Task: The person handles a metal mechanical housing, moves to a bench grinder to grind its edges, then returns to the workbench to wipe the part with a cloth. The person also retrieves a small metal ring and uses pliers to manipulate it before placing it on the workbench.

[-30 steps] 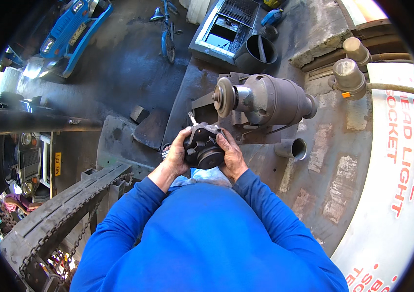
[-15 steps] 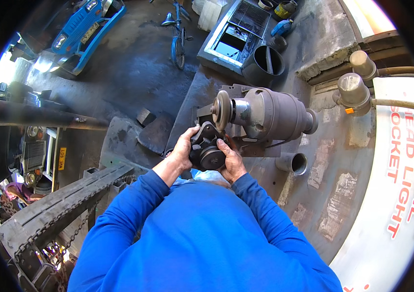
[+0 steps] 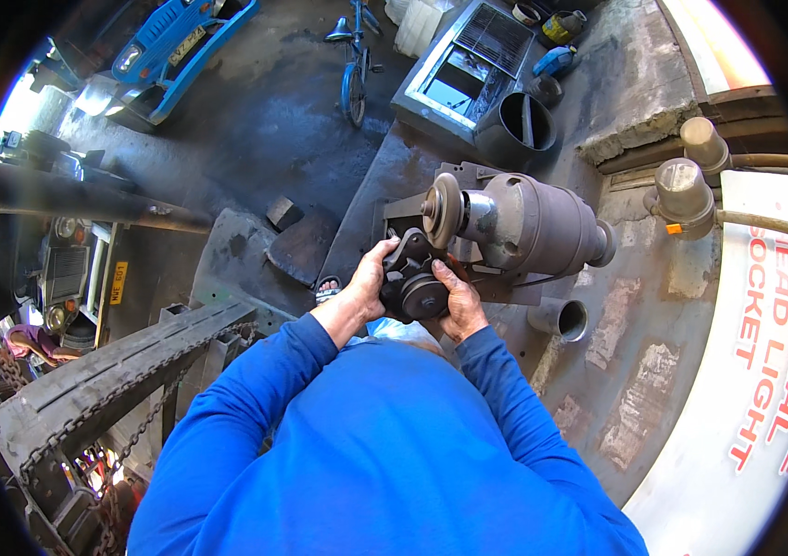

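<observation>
Between the left hand (image 3: 365, 281) and the right hand (image 3: 463, 304), in front of the person's body, sat a dark metal part (image 3: 408, 268), gripped from both sides. Its long axis ran from a round disc (image 3: 424, 298) near the body to a flanged end (image 3: 415, 244) pointing away, just beside the lower edge of a wheel (image 3: 447, 206); whether they touched could not be told. Neither hand was clearly nearer the wheel. Farther off, a dark bucket (image 3: 490, 144) held a bar (image 3: 527, 120); the contents of an open grey cylinder (image 3: 546, 317), right of the right hand, were too dark to tell
</observation>
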